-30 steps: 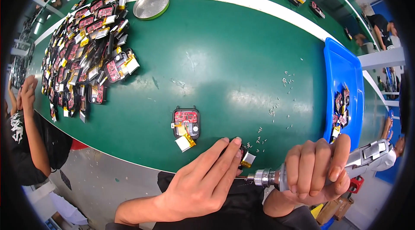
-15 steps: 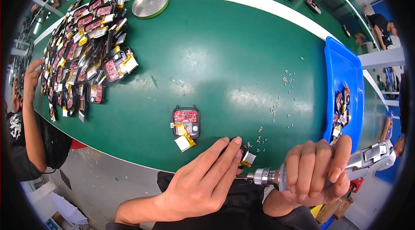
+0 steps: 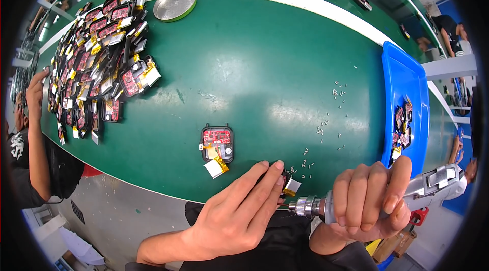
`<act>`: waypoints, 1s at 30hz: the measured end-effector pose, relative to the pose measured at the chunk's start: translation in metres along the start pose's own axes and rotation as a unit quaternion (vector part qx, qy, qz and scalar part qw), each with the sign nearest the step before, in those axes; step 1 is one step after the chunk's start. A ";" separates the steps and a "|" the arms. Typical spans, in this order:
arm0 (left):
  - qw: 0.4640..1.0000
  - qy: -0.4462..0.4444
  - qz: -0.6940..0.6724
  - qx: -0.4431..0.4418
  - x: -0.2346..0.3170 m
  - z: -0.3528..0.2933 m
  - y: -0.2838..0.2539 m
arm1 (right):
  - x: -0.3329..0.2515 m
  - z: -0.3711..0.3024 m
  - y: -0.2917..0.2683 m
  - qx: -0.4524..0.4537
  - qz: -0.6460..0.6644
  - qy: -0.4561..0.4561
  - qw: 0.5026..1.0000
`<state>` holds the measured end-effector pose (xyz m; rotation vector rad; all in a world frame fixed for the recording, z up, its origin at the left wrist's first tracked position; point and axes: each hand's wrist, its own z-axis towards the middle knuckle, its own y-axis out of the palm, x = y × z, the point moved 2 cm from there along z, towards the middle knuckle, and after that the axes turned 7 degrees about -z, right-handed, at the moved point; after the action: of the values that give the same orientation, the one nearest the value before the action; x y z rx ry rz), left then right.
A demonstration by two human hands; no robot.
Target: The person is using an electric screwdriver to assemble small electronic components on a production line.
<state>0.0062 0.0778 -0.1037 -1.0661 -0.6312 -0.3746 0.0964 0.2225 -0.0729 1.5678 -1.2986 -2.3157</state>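
Note:
My right hand [image 3: 367, 197] is wrapped round a grey electric screwdriver [image 3: 305, 206] that lies nearly level, its tip pointing left. Long fingers of my left hand [image 3: 234, 215] stretch over a small black casing [image 3: 286, 181] at the table's near edge and hold it there. Most of that casing is hidden, and so is my left thumb; a silver battery with yellow tape sticks out on its right. The screwdriver's bit reaches toward the casing, but its contact point is hidden. Just beyond my left hand lies another open casing [image 3: 218, 141] with a red circuit board and a battery.
Many similar casings [image 3: 84, 62] are heaped at the left, near another person's hand [image 3: 36, 92]. Loose screws [image 3: 321, 129] lie scattered right of centre. A blue tray [image 3: 392, 82] with several casings stands at the right. A round metal tin lid [image 3: 175, 5] sits at the back.
My right hand and the screwdriver have shifted slightly left, closer to the held casing. My left hand stays nearly in place.

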 end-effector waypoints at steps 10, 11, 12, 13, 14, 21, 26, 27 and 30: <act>1.000 -0.003 -0.014 0.002 -0.001 0.000 0.000 | 0.003 0.001 -0.004 -0.002 0.034 0.008 0.999; 1.000 -0.009 -0.021 -0.002 -0.001 0.000 -0.001 | 0.003 0.001 -0.004 -0.001 0.036 0.008 0.999; 1.000 -0.010 -0.021 -0.002 0.000 0.001 -0.002 | 0.002 0.002 -0.005 -0.001 0.036 0.010 0.999; 0.999 -0.015 -0.029 -0.014 0.001 0.002 -0.003 | -0.001 0.003 -0.005 -0.006 0.026 -0.001 1.000; 0.999 -0.021 -0.038 -0.026 0.000 0.002 -0.004 | -0.004 0.004 -0.007 -0.011 0.016 -0.012 1.000; 0.999 0.018 0.006 -0.031 0.001 0.000 -0.003 | -0.013 0.014 -0.007 -0.019 -0.065 -0.023 0.997; 0.999 0.018 0.031 -0.028 0.000 0.000 -0.003 | -0.005 0.019 -0.009 -0.031 -0.079 0.013 0.996; 0.999 0.017 0.028 -0.027 0.000 0.000 -0.002 | -0.003 0.022 -0.008 -0.029 -0.094 0.008 0.995; 0.999 0.022 0.028 -0.017 0.001 0.001 -0.003 | -0.006 0.020 -0.008 -0.034 -0.100 0.014 0.994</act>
<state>0.0050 0.0779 -0.1008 -1.1028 -0.5560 -0.3613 0.0866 0.2430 -0.0715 1.7767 -1.0898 -2.4116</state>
